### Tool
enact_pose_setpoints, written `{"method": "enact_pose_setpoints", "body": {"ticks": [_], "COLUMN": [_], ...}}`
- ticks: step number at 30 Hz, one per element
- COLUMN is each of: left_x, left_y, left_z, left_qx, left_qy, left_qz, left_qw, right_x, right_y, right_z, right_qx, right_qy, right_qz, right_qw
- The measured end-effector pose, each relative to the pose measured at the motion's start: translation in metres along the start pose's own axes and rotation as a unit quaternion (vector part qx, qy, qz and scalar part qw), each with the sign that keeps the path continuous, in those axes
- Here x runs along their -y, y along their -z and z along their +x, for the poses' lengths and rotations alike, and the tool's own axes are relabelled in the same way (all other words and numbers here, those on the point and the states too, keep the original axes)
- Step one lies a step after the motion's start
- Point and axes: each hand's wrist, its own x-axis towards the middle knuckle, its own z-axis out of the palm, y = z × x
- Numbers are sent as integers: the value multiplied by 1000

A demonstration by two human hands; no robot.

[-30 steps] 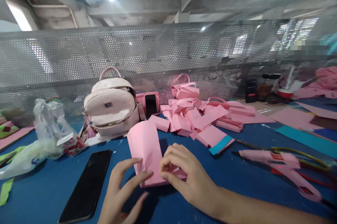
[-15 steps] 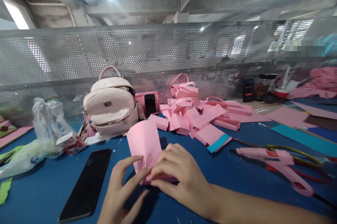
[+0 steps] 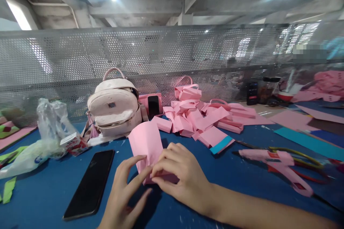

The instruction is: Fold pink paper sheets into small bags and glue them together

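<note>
A folded pink paper piece [image 3: 146, 141] lies on the blue table [image 3: 228, 171] in front of me, its far end lifted. My right hand [image 3: 180, 175] presses down on its near end with bent fingers. My left hand [image 3: 125, 189] touches the paper's near left edge with thumb and forefinger. The near end of the paper is hidden under my fingers.
A black phone [image 3: 91, 184] lies left of my hands. Behind stand a pale pink backpack [image 3: 113, 110], a heap of folded pink paper pieces [image 3: 199, 119] and a plastic bag [image 3: 43, 139]. A pink glue gun [image 3: 274, 164] and coloured sheets lie at the right. A perforated metal screen [image 3: 172, 60] backs the table.
My right hand has slid left over the near end of the pink paper, closing the gap to my left hand. The paper stays in place.
</note>
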Motion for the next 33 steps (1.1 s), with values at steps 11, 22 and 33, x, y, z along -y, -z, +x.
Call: {"method": "enact_pose_setpoints", "body": {"ticks": [11, 22, 33], "left_x": [1, 1, 0], "left_y": [0, 0, 0], "left_z": [0, 0, 0], "left_qx": [4, -3, -14], "left_qy": [-5, 1, 8], "left_qz": [3, -4, -11], "left_qw": [1000, 1000, 1000], "right_x": [2, 1, 1], "right_y": [3, 3, 7], "right_z": [1, 0, 0], "right_qx": [32, 32, 41], "right_qy": [-9, -8, -8], "right_qz": [0, -5, -1], "right_qw": [999, 999, 999]}}
